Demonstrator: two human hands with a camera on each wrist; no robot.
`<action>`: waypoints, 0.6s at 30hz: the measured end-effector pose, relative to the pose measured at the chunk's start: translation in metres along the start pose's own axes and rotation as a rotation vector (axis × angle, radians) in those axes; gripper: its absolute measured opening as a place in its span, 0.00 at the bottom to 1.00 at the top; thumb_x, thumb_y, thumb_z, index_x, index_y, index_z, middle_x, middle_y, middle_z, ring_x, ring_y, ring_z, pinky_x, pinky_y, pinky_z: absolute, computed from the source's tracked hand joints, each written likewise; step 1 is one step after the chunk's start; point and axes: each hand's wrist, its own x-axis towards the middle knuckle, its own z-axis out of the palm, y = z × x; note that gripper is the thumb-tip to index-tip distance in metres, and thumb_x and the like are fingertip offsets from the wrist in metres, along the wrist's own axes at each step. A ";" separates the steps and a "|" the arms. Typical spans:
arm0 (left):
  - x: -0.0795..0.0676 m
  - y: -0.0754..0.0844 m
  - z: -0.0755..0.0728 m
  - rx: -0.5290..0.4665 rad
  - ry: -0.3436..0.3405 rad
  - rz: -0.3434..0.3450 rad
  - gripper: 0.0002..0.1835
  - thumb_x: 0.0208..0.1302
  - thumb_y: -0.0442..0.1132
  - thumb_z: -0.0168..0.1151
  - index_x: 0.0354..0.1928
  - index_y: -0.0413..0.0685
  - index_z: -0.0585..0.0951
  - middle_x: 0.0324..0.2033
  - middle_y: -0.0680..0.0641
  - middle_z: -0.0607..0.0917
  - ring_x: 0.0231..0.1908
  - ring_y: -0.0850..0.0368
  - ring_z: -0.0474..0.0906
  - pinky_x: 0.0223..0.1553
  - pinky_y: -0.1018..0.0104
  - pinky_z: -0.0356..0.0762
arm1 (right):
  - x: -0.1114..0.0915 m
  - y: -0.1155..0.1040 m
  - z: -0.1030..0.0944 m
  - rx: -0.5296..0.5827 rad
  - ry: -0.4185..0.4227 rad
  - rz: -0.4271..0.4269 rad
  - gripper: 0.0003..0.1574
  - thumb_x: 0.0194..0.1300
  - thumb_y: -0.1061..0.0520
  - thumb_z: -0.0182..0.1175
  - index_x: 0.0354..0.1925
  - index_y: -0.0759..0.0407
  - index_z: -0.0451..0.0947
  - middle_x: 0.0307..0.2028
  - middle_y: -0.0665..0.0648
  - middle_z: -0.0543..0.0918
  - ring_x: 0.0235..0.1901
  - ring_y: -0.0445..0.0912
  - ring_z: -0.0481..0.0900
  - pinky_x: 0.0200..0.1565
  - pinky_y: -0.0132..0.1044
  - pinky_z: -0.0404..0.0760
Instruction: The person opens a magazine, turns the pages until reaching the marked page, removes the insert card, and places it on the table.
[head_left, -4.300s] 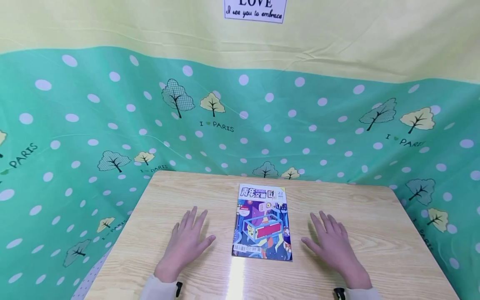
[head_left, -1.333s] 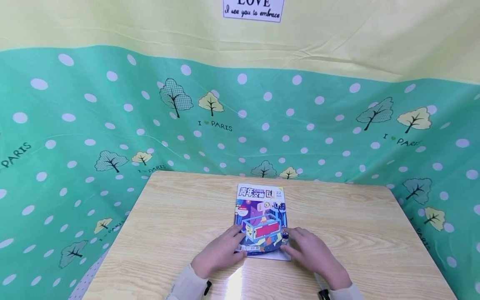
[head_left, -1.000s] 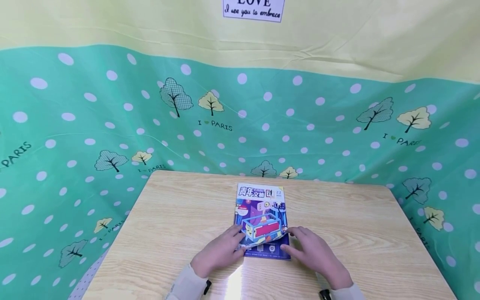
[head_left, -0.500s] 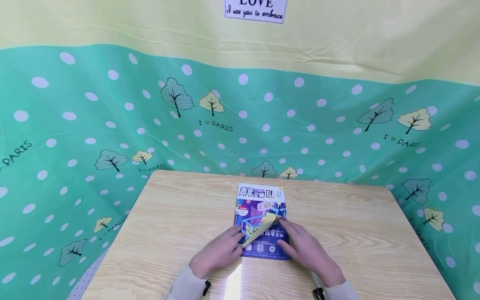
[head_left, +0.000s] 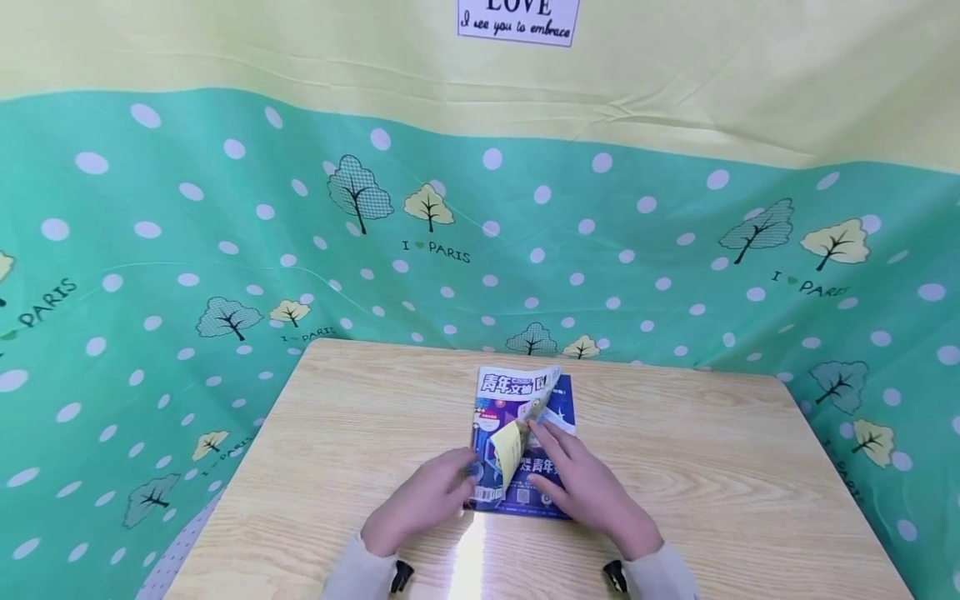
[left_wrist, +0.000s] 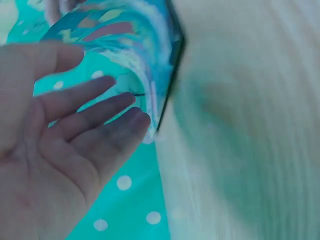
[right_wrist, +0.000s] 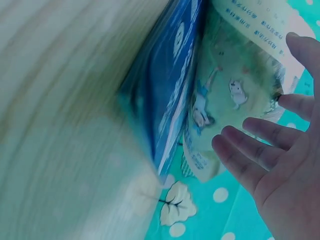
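Note:
A magazine (head_left: 487,433) lies on the wooden table, its front cover curled up from the right side and bent leftward, showing a pale yellow inner face. A dark blue page (head_left: 551,500) is exposed beneath. My right hand (head_left: 592,496) reaches over that page, fingertips at the lifted cover; in the right wrist view its fingers are extended beside the illustrated inner sheet (right_wrist: 235,75). My left hand (head_left: 423,500) is at the magazine's lower left edge. In the left wrist view its fingers look relaxed near the curved sheets (left_wrist: 145,35), with thumb apart.
The light wooden table (head_left: 360,400) extends around the magazine on all sides. Behind and beside it hangs a green and yellow curtain (head_left: 450,308) with dots and trees. A bright reflection streaks the table between my forearms.
Both hands came inward from beside the magazine. My right hand lifted the cover's lower right corner and has moved left and up with it, turning it farther over. The left hand shifted slightly left.

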 end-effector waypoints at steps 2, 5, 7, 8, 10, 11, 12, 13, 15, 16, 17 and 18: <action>0.000 -0.002 -0.006 -0.123 0.072 -0.037 0.21 0.74 0.37 0.56 0.63 0.32 0.75 0.59 0.36 0.79 0.59 0.40 0.77 0.60 0.48 0.79 | 0.004 -0.003 0.002 -0.005 -0.004 -0.017 0.50 0.71 0.37 0.59 0.80 0.45 0.47 0.73 0.64 0.61 0.69 0.60 0.64 0.65 0.56 0.73; 0.001 -0.003 -0.014 -0.354 0.152 -0.099 0.19 0.76 0.38 0.55 0.62 0.32 0.75 0.56 0.35 0.81 0.55 0.39 0.79 0.56 0.54 0.83 | 0.008 -0.007 0.004 -0.017 -0.016 -0.029 0.50 0.71 0.37 0.59 0.80 0.44 0.46 0.74 0.64 0.60 0.69 0.60 0.64 0.65 0.56 0.72; 0.001 -0.002 -0.017 -0.544 0.172 -0.126 0.20 0.76 0.38 0.55 0.61 0.29 0.74 0.54 0.33 0.81 0.55 0.37 0.79 0.55 0.55 0.83 | 0.010 -0.009 0.005 -0.027 -0.022 -0.032 0.50 0.71 0.36 0.58 0.80 0.43 0.46 0.74 0.64 0.59 0.69 0.59 0.63 0.65 0.56 0.73; 0.002 -0.001 -0.018 -0.637 0.176 -0.138 0.21 0.75 0.37 0.56 0.61 0.27 0.73 0.53 0.32 0.81 0.54 0.35 0.79 0.55 0.54 0.83 | 0.011 -0.010 0.005 -0.029 -0.024 -0.035 0.50 0.71 0.37 0.59 0.80 0.43 0.46 0.75 0.63 0.59 0.69 0.59 0.63 0.65 0.56 0.73; 0.003 0.001 -0.019 -0.813 0.180 -0.170 0.23 0.74 0.36 0.58 0.61 0.23 0.72 0.51 0.30 0.81 0.53 0.30 0.78 0.53 0.52 0.83 | 0.014 -0.013 0.006 -0.028 -0.019 -0.046 0.50 0.71 0.38 0.59 0.80 0.43 0.47 0.75 0.63 0.58 0.69 0.60 0.64 0.64 0.57 0.74; 0.003 0.001 -0.020 -0.868 0.182 -0.190 0.24 0.73 0.36 0.60 0.60 0.22 0.72 0.50 0.30 0.82 0.52 0.30 0.78 0.53 0.51 0.83 | 0.015 -0.014 0.006 -0.030 -0.021 -0.053 0.49 0.71 0.37 0.59 0.80 0.43 0.47 0.75 0.63 0.58 0.69 0.60 0.64 0.65 0.56 0.74; 0.003 0.002 -0.020 -0.910 0.186 -0.207 0.24 0.71 0.36 0.62 0.60 0.22 0.71 0.49 0.30 0.82 0.51 0.29 0.79 0.53 0.50 0.83 | 0.016 -0.015 0.007 -0.037 -0.020 -0.060 0.49 0.71 0.37 0.58 0.80 0.43 0.47 0.75 0.62 0.59 0.69 0.60 0.64 0.64 0.56 0.74; 0.003 0.002 -0.019 -0.940 0.192 -0.227 0.24 0.70 0.36 0.63 0.59 0.22 0.72 0.48 0.31 0.83 0.50 0.29 0.80 0.53 0.50 0.84 | 0.016 -0.015 0.008 -0.044 -0.019 -0.067 0.49 0.71 0.37 0.58 0.80 0.43 0.47 0.75 0.63 0.59 0.68 0.60 0.65 0.64 0.56 0.74; 0.004 0.004 -0.019 -0.968 0.203 -0.256 0.24 0.67 0.35 0.66 0.58 0.23 0.74 0.45 0.32 0.84 0.47 0.31 0.82 0.51 0.52 0.85 | 0.018 -0.016 0.010 -0.058 -0.021 -0.080 0.49 0.72 0.36 0.57 0.80 0.43 0.47 0.74 0.63 0.59 0.68 0.60 0.65 0.64 0.56 0.74; 0.004 0.004 -0.018 -0.974 0.205 -0.265 0.23 0.66 0.33 0.67 0.57 0.23 0.75 0.44 0.33 0.85 0.46 0.31 0.82 0.50 0.53 0.86 | 0.019 -0.017 0.010 -0.064 -0.018 -0.087 0.49 0.72 0.35 0.57 0.80 0.43 0.47 0.74 0.63 0.60 0.68 0.60 0.66 0.64 0.56 0.75; 0.004 0.004 -0.017 -0.978 0.206 -0.271 0.22 0.66 0.32 0.67 0.56 0.23 0.75 0.43 0.33 0.85 0.44 0.32 0.83 0.49 0.54 0.86 | 0.019 -0.017 0.011 -0.067 -0.017 -0.093 0.49 0.72 0.35 0.56 0.80 0.44 0.47 0.74 0.64 0.60 0.68 0.60 0.66 0.64 0.55 0.75; 0.004 0.005 -0.016 -0.978 0.207 -0.276 0.21 0.65 0.31 0.67 0.55 0.23 0.76 0.42 0.33 0.86 0.43 0.33 0.84 0.47 0.56 0.87 | 0.020 -0.018 0.011 -0.068 -0.015 -0.098 0.49 0.72 0.35 0.56 0.80 0.44 0.48 0.74 0.64 0.60 0.67 0.60 0.66 0.63 0.55 0.75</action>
